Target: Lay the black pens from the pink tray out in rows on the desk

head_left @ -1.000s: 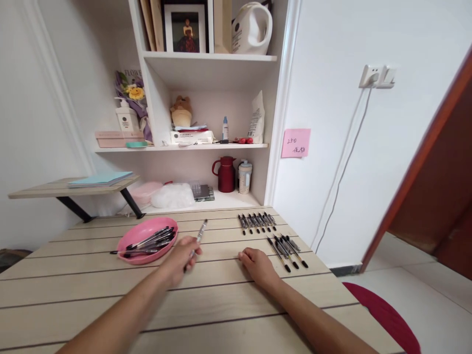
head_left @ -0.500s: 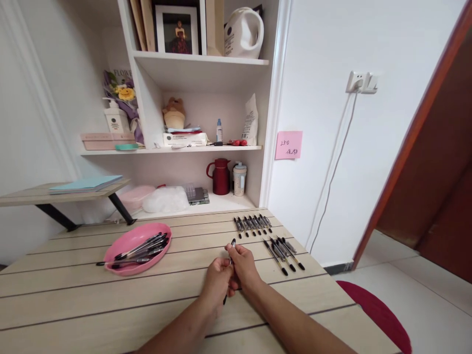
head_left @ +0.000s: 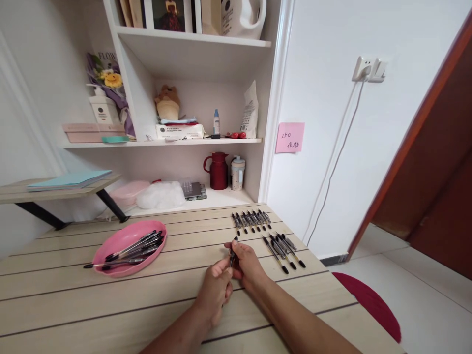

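Both hands meet over the middle of the wooden table point(head_left: 110, 305) and grip one black pen point(head_left: 233, 248). My left hand point(head_left: 214, 292) pinches its lower part. My right hand point(head_left: 248, 263) closes round its upper part, with the pen's tip poking out above the fingers. To the left lies a pink dish point(head_left: 127, 248) holding several black pens. To the right, one row of pen caps or short pieces point(head_left: 251, 220) and a group of pens point(head_left: 283, 248) lie on the table.
White shelves point(head_left: 191, 142) behind the table carry a red jug point(head_left: 217, 171), a cup, a plush toy, boxes and bottles. A small side table point(head_left: 55, 189) with a blue book stands at left. A pink note point(head_left: 289, 137) hangs on the wall. A red mat point(head_left: 368, 305) lies on the floor.
A second ago my left hand alone held the pen near the dish while my right hand lay on the table. Both hands came together on the pen, and the view shifted slightly.
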The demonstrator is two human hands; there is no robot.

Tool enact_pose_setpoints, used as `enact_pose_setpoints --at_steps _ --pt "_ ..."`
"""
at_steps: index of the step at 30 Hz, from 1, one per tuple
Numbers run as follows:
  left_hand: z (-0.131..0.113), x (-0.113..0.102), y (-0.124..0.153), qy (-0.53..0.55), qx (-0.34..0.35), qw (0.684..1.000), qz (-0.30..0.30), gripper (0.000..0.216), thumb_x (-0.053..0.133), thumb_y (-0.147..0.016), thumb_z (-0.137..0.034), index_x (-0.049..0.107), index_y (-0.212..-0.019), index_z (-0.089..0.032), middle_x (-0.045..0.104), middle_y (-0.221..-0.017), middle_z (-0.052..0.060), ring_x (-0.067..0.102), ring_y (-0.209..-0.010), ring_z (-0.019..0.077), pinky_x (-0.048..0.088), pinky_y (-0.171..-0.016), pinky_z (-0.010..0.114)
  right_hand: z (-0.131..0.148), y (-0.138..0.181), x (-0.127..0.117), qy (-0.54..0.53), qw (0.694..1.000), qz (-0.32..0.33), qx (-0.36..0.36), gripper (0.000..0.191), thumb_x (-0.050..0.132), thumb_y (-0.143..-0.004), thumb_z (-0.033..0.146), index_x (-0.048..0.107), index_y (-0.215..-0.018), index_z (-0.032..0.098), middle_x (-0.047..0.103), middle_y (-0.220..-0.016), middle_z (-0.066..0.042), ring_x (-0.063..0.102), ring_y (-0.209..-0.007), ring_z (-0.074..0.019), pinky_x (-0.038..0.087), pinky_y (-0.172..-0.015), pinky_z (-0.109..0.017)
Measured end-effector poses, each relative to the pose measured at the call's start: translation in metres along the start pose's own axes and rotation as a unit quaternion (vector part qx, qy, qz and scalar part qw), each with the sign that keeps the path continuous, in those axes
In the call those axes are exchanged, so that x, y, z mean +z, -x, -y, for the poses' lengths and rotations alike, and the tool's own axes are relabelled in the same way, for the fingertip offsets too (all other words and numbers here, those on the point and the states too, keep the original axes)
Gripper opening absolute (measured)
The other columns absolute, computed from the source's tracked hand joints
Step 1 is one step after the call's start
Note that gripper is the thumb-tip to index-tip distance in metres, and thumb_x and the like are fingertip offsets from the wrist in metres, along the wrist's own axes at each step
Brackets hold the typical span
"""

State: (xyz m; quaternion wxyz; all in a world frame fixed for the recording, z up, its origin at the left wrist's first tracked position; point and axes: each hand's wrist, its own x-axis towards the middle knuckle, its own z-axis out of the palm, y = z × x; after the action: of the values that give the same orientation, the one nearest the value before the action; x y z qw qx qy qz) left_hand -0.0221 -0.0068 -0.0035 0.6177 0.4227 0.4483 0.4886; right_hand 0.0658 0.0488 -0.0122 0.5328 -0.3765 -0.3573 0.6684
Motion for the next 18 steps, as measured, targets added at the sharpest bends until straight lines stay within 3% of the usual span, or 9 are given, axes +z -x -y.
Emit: enact_pose_setpoints --at_steps 5,10,14,18 --pt "0.000 -0.001 0.002 0.001 -0.018 1.000 0.002 0.039 0.052 -0.067 -0.028 0.050 -0.104 -0.015 0.058 -0.064 -0.001 0.028 -0.032 0.0011 0.010 -0.033 0.017 0.009 -0.007 -0.007 -0.003 0.998 0.007 -0.064 0.038 0.065 -0.059 0.046 0.057 -0.076 0.013 0.052 -0.052 0.003 0.040 -0.040 -0.0054 0.032 -0.038 -0.018" --pt "0.002 -0.004 0.002 0.006 -0.021 1.000 0.011 0.036 0.049 -0.069 -0.027 0.049 -0.103 -0.016 0.057 -0.063 -0.001 0.028 -0.030 0.0012 0.011 -0.033 0.017 0.028 -0.016 -0.025 0.038 0.988 -0.106 -0.104 0.036 0.060 -0.061 0.049 0.055 -0.078 0.017 0.058 -0.067 0.000 0.050 -0.049 -0.0077 0.038 -0.045 -0.019" --pt "0.001 -0.008 -0.002 0.055 -0.027 0.998 0.004 0.040 0.054 -0.067 -0.031 0.049 -0.103 -0.016 0.057 -0.064 -0.001 0.030 -0.031 0.0012 0.012 -0.033 0.017 0.035 -0.029 -0.040 0.239 0.956 -0.131 -0.106 0.030 0.047 -0.071 0.044 0.053 -0.082 0.018 0.058 -0.068 0.000 0.055 -0.054 -0.0096 0.043 -0.051 -0.021" --pt "-0.001 -0.013 -0.010 0.103 -0.021 0.994 -0.016 0.041 0.057 -0.066 -0.032 0.049 -0.103 -0.016 0.056 -0.065 -0.001 0.032 -0.033 0.0015 0.015 -0.034 0.017 0.045 -0.051 -0.045 0.388 0.908 -0.121 -0.105 0.020 0.050 -0.068 0.031 0.057 -0.079 0.016 0.060 -0.063 -0.002 0.058 -0.056 -0.0131 0.043 -0.052 -0.023"
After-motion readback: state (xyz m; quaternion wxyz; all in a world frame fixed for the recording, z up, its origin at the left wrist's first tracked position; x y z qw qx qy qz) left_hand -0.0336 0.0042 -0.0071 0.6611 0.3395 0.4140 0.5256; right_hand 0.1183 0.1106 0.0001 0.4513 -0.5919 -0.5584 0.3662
